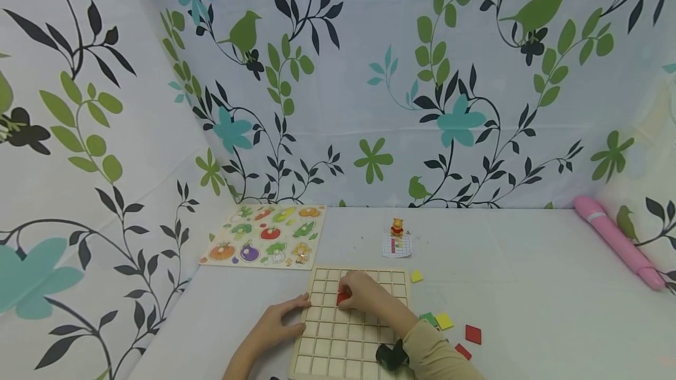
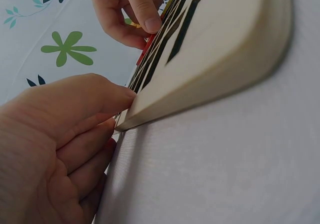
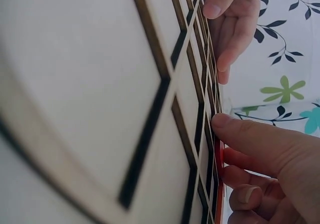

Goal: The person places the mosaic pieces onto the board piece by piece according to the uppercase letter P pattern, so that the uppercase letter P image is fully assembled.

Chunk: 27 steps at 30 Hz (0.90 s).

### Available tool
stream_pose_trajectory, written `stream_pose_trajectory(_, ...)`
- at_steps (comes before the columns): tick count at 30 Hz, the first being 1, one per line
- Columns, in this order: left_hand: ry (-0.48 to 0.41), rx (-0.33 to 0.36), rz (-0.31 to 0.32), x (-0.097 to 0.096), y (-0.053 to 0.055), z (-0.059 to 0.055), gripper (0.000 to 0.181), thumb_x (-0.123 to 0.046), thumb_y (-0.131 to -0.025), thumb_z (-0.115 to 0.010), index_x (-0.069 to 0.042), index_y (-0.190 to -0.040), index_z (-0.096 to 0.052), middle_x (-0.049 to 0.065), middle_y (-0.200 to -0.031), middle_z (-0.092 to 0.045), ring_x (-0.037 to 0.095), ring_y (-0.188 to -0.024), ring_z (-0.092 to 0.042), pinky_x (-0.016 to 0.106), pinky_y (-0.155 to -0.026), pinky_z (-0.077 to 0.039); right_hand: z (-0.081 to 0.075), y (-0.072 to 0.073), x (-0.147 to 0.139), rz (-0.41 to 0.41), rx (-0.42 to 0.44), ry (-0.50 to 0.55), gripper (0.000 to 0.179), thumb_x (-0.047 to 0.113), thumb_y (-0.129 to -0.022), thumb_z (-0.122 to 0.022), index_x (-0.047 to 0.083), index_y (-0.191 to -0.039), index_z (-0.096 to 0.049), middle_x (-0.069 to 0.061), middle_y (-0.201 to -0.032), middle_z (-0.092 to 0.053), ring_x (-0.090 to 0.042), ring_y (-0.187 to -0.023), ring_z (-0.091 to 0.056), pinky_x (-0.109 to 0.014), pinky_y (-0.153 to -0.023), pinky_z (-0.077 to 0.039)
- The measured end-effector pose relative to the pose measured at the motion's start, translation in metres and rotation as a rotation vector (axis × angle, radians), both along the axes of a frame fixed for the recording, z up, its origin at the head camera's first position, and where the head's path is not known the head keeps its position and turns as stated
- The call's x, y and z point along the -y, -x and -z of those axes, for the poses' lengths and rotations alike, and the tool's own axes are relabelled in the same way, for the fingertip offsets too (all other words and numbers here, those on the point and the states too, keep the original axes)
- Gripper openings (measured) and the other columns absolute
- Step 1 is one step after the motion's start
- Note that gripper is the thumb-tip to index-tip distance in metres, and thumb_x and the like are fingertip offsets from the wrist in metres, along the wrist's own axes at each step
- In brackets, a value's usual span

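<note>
A light wooden board (image 1: 322, 347) divided by raised strips into square cells lies on the white table. My right hand (image 1: 361, 298) reaches over its upper middle and pinches a flat red tile (image 1: 342, 297) between thumb and fingers. That tile is at the grid surface, partly covered by the fingers; whether it sits fully inside a cell cannot be told. At the board's left edge, my left hand (image 1: 277, 324) touches the rim with thumb and fingertips, its fingers relaxed. The left wrist view shows a fingertip (image 2: 129, 92) on the board's border.
Right of the board lie yellow (image 1: 444, 321), green (image 1: 429, 319) and red tiles (image 1: 473, 334). Behind it stand a small bear figure (image 1: 397, 227) and a printed grid card (image 1: 397, 246). A vegetable puzzle board (image 1: 287, 223) is at back left, a pink stick (image 1: 618, 242) at far right.
</note>
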State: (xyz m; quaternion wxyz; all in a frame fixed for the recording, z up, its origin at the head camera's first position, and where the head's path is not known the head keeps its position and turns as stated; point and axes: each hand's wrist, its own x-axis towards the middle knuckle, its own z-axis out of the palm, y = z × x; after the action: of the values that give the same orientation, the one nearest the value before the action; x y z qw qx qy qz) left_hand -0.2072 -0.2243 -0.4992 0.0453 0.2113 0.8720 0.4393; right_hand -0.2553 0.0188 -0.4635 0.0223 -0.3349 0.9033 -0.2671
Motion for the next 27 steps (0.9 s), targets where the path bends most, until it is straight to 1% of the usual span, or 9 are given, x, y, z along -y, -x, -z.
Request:
stream_pose_trajectory(5,-0.001,0.01,-0.004,0.0,0.0,0.001,0.04,-0.02,-0.075,-0.07,-0.013,-0.113,-0.061,0.002,-0.128,-0.049,0.028,-0.12,-0.04,0.049,-0.1,-0.026,0.0,0.0,0.001,-0.013,-0.011,-0.021,0.018,0.02,-0.073,-0.074,0.011,-0.074,-0.058,0.007,-0.068,-0.047,-0.006,-0.062,-0.041,-0.018,-0.052,-0.038)
stream_pose_trajectory(9,-0.001,0.01,-0.004,0.0,0.0,0.001,0.04,-0.02,-0.075,-0.07,-0.013,-0.113,-0.061,0.002,-0.128,-0.049,0.028,-0.12,-0.04,0.049,-0.1,-0.026,0.0,0.0,0.001,-0.014,-0.015,-0.017,0.019,0.02,-0.073,-0.074,0.011,-0.073,-0.058,0.007,-0.068,-0.047,-0.006,-0.061,-0.041,-0.018,-0.051,-0.038)
stream_pose_trajectory(14,0.002,0.007,-0.003,-0.001,0.0,0.0,0.04,-0.02,-0.075,-0.07,-0.012,-0.113,-0.061,0.003,-0.128,-0.049,0.028,-0.12,-0.041,0.049,-0.099,-0.027,-0.002,-0.002,-0.001,0.013,-0.004,-0.002,0.02,0.021,-0.072,-0.074,0.01,-0.077,-0.058,0.007,-0.069,-0.049,-0.007,-0.062,-0.042,-0.02,-0.054,-0.04)
stream_pose_trajectory(17,0.005,0.005,-0.003,-0.001,0.0,0.001,0.04,-0.019,-0.075,-0.07,-0.013,-0.113,-0.061,0.002,-0.128,-0.049,0.028,-0.12,-0.04,0.049,-0.099,-0.027,-0.005,-0.004,-0.006,0.03,-0.003,0.026,0.022,0.021,-0.072,-0.075,0.008,-0.081,-0.06,0.005,-0.073,-0.053,-0.007,-0.065,-0.046,-0.021,-0.056,-0.043)
stream_pose_trajectory(21,0.008,0.003,-0.002,-0.001,0.0,0.0,0.04,-0.02,-0.075,-0.07,-0.013,-0.113,-0.061,0.002,-0.128,-0.049,0.028,-0.12,-0.04,0.05,-0.099,-0.026,-0.013,-0.008,-0.014,0.019,-0.016,0.08,0.024,0.019,-0.072,-0.075,0.004,-0.084,-0.06,0.001,-0.079,-0.056,-0.012,-0.071,-0.051,-0.023,-0.059,-0.046)
stream_pose_trajectory(25,0.008,0.002,-0.001,0.0,0.0,0.0,0.04,-0.02,-0.075,-0.07,-0.012,-0.113,-0.061,0.003,-0.128,-0.049,0.029,-0.12,-0.04,0.05,-0.1,-0.026,-0.021,-0.011,-0.023,0.011,-0.03,0.105,0.022,0.017,-0.073,-0.074,0.003,-0.081,-0.06,-0.002,-0.08,-0.057,-0.017,-0.074,-0.052,-0.023,-0.061,-0.046)
stream_pose_trajectory(27,0.006,0.0,0.0,0.0,0.0,0.0,0.04,-0.019,-0.075,-0.07,-0.012,-0.113,-0.061,0.003,-0.128,-0.049,0.028,-0.12,-0.04,0.05,-0.1,-0.026,-0.025,-0.013,-0.026,0.004,-0.045,0.109,0.02,0.017,-0.074,-0.073,0.004,-0.079,-0.059,-0.001,-0.079,-0.057,-0.016,-0.073,-0.052,-0.023,-0.061,-0.046)
